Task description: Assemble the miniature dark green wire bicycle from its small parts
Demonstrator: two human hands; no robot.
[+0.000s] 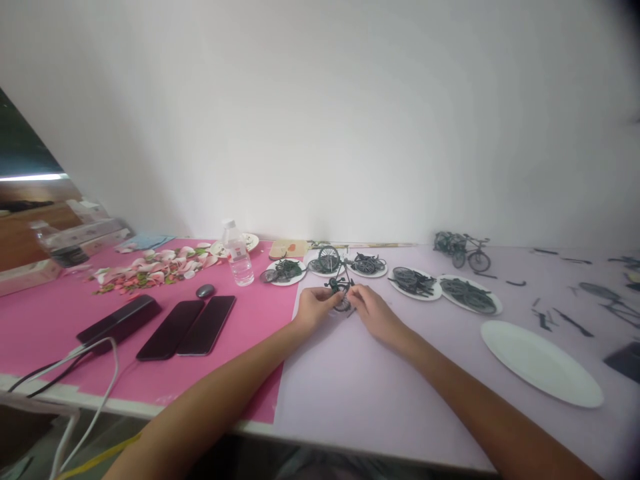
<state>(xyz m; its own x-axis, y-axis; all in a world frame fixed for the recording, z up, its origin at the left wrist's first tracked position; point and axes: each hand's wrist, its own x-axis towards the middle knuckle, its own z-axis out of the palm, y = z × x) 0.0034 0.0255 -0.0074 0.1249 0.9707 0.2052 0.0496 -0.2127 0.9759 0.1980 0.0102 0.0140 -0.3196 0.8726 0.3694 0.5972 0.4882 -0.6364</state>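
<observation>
A small dark green model bicycle (337, 275) stands partly built on the pale lilac mat (380, 380), its front wheel raised toward the wall. My left hand (316, 306) pinches its lower frame from the left, fingers closed. My right hand (371, 310) grips the same model from the right, fingers curled on the rear wheel area. Just behind them sit several white plates of dark bicycle parts (414, 282).
An empty white plate (541, 363) lies at the right. A finished model bicycle (465, 251) stands by the wall. On the pink mat are a water bottle (237, 254), two dark phones (187, 327), a power bank with cables (120, 320) and scattered petals (155, 267).
</observation>
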